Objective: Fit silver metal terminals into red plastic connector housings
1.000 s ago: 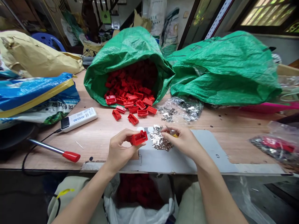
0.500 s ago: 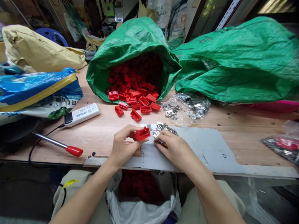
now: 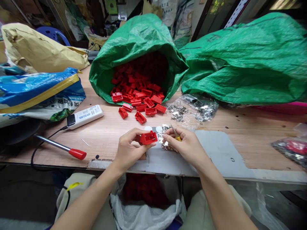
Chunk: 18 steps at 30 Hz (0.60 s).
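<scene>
Your left hand (image 3: pixel 127 149) keeps its fingers closed on the red box (image 3: pixel 149 138) above the table (image 3: pixel 107 140); your right hand (image 3: pixel 189 143) now turns up, baring the yellow-handled tool (image 3: pixel 178 138) it grips beside the metal pieces (image 3: pixel 165 145), apparently leaving fingertips for picking; whether they pinch one, I cannot tell

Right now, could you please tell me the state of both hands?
Left hand: closed, holding a red plastic part.
Right hand: closed, holding a yellow-handled tool by the small metal pieces.
</scene>
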Each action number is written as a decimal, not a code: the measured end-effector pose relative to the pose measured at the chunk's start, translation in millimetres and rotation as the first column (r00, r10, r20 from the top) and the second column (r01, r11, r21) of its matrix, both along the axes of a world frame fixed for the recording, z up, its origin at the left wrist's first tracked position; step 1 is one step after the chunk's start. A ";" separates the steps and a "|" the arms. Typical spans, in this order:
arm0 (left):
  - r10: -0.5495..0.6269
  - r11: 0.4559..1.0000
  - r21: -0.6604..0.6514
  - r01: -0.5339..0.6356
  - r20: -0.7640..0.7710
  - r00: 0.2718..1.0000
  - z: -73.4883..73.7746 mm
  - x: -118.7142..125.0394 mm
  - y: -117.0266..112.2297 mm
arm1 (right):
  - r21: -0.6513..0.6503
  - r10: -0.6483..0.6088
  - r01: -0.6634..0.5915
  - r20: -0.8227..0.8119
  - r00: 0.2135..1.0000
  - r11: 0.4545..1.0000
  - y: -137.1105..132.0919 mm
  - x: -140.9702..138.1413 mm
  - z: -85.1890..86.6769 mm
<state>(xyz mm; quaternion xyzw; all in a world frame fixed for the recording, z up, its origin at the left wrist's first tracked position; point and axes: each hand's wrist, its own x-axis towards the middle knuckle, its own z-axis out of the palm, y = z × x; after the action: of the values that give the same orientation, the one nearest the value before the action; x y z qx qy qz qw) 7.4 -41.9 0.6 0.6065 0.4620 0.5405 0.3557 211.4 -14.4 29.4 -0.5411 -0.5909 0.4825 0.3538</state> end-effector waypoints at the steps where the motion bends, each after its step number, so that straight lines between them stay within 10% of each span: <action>1: 0.009 1.000 0.000 -0.009 0.002 1.000 0.1 0.0 0.4 | 0.016 -0.003 0.003 0.012 1.000 1.000 -0.5 -1.1 -0.1; 18: 0.010 0.999 -0.037 -0.010 0.009 1.000 -0.8 -0.4 2.0 | -0.184 0.057 -0.097 -0.212 0.976 0.978 3.4 2.5 1.0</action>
<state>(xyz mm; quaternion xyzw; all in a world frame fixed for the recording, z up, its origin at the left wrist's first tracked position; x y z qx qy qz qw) 7.0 -39.9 -0.2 0.5948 0.4733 0.5366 0.3663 213.9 -11.0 30.3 -0.4967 -0.5220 0.6045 0.3397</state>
